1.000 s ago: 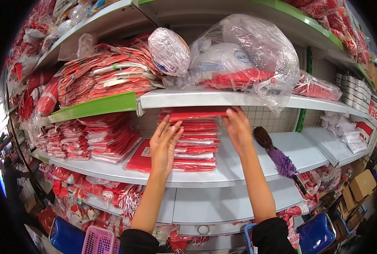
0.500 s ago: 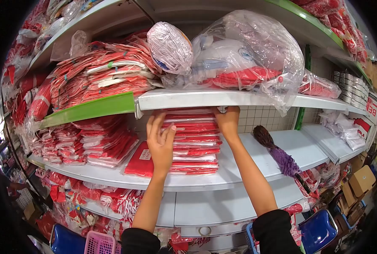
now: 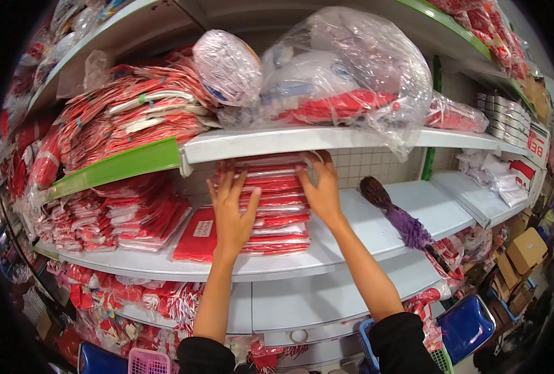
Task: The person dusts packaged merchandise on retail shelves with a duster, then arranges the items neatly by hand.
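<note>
L hand has fingers spread at the left side of a stack of red-and-white pkts; R hand is at its upper right, grip hard to tell w/ tips partly hidden. The stack stands on the mid shelf, btwn both hands. Light, even pressure from both sides should keep the slick plastic sleeves square. Above, a big clear bag holds red & white goods.
</note>
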Demonstrator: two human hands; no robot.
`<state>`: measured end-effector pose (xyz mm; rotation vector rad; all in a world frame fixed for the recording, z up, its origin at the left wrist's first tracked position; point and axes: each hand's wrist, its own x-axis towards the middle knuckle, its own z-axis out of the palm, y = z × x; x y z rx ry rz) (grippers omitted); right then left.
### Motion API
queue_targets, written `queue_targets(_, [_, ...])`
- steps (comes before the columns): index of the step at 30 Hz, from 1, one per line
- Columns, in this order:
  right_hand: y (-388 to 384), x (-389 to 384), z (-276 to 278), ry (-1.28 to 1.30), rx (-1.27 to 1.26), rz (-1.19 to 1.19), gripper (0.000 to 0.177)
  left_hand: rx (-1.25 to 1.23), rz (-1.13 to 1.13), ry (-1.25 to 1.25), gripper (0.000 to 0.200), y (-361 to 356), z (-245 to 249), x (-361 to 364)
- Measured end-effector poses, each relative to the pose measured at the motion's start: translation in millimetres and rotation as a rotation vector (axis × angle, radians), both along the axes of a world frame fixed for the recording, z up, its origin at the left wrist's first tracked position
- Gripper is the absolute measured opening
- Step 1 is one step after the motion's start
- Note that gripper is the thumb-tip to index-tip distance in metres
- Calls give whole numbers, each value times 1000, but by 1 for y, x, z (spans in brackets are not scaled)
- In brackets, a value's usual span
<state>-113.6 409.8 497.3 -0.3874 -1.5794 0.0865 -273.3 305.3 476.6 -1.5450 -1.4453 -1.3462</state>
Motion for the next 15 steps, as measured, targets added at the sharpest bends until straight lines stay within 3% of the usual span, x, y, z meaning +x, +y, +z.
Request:
queue_targets(4, [-29,23,-38,80,150,-90,26,48,-149,-111,42,-16,-18,29])
queue_targets(7, [-60,58,-78,-19,286,-175,31,21,-238,-131,39,-29,-43,64])
queue_targets(10, [-92,103,-116,-82,252,-185,34,17,-365,-240,31,-32,-80,99])
queue_targets(15, [-118,193,-201,-218,-67,-303,32,-117,-591,-234,22,-30,-161,179])
